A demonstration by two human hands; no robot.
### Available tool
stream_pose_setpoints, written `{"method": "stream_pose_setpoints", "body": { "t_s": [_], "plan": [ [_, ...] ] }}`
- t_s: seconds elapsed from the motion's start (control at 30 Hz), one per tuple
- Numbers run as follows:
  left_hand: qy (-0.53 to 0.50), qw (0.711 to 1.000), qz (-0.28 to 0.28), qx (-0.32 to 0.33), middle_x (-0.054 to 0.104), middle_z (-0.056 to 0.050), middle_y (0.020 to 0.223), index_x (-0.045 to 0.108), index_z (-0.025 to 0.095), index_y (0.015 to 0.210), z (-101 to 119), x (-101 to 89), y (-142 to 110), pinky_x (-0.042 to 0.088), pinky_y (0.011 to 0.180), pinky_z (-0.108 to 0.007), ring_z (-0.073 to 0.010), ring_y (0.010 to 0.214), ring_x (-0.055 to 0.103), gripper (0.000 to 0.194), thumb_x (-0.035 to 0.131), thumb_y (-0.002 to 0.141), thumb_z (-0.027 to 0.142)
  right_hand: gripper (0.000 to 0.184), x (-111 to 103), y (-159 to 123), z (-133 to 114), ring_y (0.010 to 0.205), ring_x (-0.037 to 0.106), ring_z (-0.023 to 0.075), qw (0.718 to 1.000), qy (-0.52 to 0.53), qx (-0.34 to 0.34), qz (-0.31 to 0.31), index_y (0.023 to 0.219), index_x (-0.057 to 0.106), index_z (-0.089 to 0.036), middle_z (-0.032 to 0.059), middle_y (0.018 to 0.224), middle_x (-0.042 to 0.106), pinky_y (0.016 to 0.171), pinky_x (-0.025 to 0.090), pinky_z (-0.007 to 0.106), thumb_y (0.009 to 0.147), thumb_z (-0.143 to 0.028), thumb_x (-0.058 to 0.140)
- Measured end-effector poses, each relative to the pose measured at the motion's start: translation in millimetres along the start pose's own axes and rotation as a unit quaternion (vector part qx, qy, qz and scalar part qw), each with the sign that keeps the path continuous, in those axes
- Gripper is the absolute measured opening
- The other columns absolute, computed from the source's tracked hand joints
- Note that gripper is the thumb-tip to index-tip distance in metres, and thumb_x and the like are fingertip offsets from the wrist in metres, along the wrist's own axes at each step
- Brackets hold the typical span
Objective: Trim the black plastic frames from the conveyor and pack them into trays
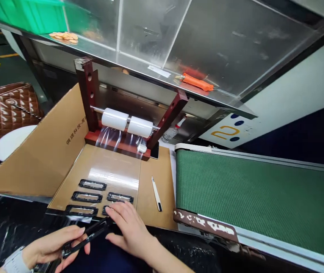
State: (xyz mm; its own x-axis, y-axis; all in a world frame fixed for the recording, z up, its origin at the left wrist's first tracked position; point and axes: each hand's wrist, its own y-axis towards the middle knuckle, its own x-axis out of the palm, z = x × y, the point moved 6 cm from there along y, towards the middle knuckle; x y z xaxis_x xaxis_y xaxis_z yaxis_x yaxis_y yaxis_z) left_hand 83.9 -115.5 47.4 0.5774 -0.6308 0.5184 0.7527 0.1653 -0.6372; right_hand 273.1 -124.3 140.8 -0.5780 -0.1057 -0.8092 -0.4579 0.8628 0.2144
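Gripping a black rectangular frame (pixel 93 232), the left hand (pixel 55 242) is closed on its near end. The right hand (pixel 132 223) is spread at the opposite end, thumb apart from fingers; its contact with the frame cannot be determined. The held frame is in front of the near edge of the cardboard (pixel 163 170). Five similar frames (pixel 86 200) lie on the clear sheet (pixel 116 161) over the cardboard: three at left, two at right, one partly covered by the right fingers. A white cutter (pixel 156 194) lies to their right. Behind stands a dark red rack (pixel 167 118) bearing two film rolls (pixel 115 119). At right is a green conveyor belt (pixel 252 197); above, an orange-handled tool (pixel 197 82) rests on a metal shelf (pixel 144 41).
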Motion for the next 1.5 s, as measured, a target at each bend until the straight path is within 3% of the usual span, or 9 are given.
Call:
{"method": "stream_pose_setpoints", "body": {
  "t_s": [0.1,0.2,0.3,0.4,0.5,0.7,1.13,1.33,1.5],
  "plan": [
    [0.045,0.998,-0.048,0.0,0.05,-0.001,0.037,0.074,0.013,0.081,30.4,12.6,13.3,0.021,0.03,-0.022,-0.0102,0.027,0.037,0.066,0.049,0.073,0.074,0.044,-15.4,7.1,5.4,0.115,0.055,0.0204,0.999,-0.023,-0.048,0.012,0.127,0.05,-0.019,0.0097,0.12,0.063,0.105,0.04,0.037,0.09,-0.041,0.057],
    [0.105,0.993,-0.054,0.002,0.059,-0.005,0.045,0.074,0.015,0.086,51.9,15.9,27.4,0.039,0.04,-0.027,-0.0152,0.036,0.049,0.064,0.042,0.08,0.07,0.033,-17.1,-6.0,24.0,0.103,0.06,0.0189,0.998,-0.035,-0.045,0.034,0.12,0.054,-0.019,0.0087,0.109,0.066,0.095,0.048,0.033,0.091,-0.035,0.055],
    [0.108,0.984,0.096,0.106,0.074,-0.013,0.096,0.067,0.021,0.113,89.4,-2.9,55.4,0.051,0.083,-0.039,-0.0282,0.092,0.068,0.067,0.037,0.081,0.071,0.032,-20.1,-28.1,58.3,0.098,0.061,0.0203,0.993,-0.044,0.037,0.106,0.12,0.055,-0.02,0.0094,0.104,0.066,0.087,0.052,0.034,0.09,-0.029,0.057],
    [0.078,0.929,0.276,0.233,0.033,-0.011,0.154,0.029,0.021,0.146,126.6,-29.6,88.6,0.024,0.113,-0.038,-0.0231,0.141,0.028,0.083,0.026,0.081,0.073,0.031,-17.6,-46.4,96.8,0.097,0.061,0.0214,0.971,-0.046,0.135,0.193,0.118,0.057,-0.021,0.0096,0.103,0.065,0.084,0.053,0.036,0.087,-0.025,0.06],
    [0.078,0.925,0.294,0.227,0.015,-0.016,0.158,0.004,0.013,0.15,140.7,-41.6,125.0,0.013,0.116,-0.037,-0.0223,0.143,0.019,0.087,0.017,0.085,0.068,0.03,-1.1,-48.9,122.6,0.097,0.061,0.0216,0.959,-0.048,0.185,0.211,0.114,0.061,-0.023,0.008,0.101,0.065,0.085,0.052,0.037,0.084,-0.024,0.064],
    [0.085,0.962,0.224,0.134,0.064,-0.023,0.122,0.022,0.007,0.146,132.3,-51.4,140.2,0.035,0.104,-0.044,-0.0286,0.113,0.061,0.094,0.023,0.082,0.075,0.033,26.2,-32.5,144.1,0.1,0.059,0.0212,0.954,-0.04,0.24,0.173,0.114,0.063,-0.025,0.006,0.103,0.064,0.089,0.049,0.036,0.081,-0.024,0.069],
    [0.16,0.949,0.236,0.132,0.07,-0.022,0.111,0.041,0.007,0.137,121.4,-66.0,142.0,0.042,0.099,-0.046,-0.0296,0.109,0.064,0.083,0.021,0.085,0.069,0.031,36.6,-18.9,153.4,0.097,0.056,0.0198,0.961,-0.046,0.24,0.126,0.115,0.063,-0.025,0.0051,0.1,0.063,0.087,0.046,0.033,0.084,-0.026,0.067],
    [0.312,0.84,0.353,0.267,0.034,-0.016,0.152,0.021,0.017,0.148,102.0,-45.7,121.8,0.021,0.115,-0.047,-0.0251,0.14,0.028,0.069,0.017,0.092,0.056,0.032,35.9,-16.8,152.6,0.097,0.056,0.0213,0.962,-0.046,0.234,0.131,0.113,0.061,-0.022,0.0052,0.101,0.064,0.089,0.045,0.036,0.082,-0.022,0.069],
    [0.49,0.745,0.321,0.32,0.039,-0.008,0.15,0.043,0.024,0.141,77.3,-12.9,126.3,0.013,0.115,-0.054,-0.0298,0.14,0.028,0.057,0.045,0.088,0.047,0.035,35.2,-16.1,160.6,0.1,0.058,0.0238,0.951,-0.03,0.28,0.131,0.109,0.057,-0.021,0.0063,0.103,0.065,0.088,0.046,0.038,0.078,-0.023,0.072]
  ]
}}
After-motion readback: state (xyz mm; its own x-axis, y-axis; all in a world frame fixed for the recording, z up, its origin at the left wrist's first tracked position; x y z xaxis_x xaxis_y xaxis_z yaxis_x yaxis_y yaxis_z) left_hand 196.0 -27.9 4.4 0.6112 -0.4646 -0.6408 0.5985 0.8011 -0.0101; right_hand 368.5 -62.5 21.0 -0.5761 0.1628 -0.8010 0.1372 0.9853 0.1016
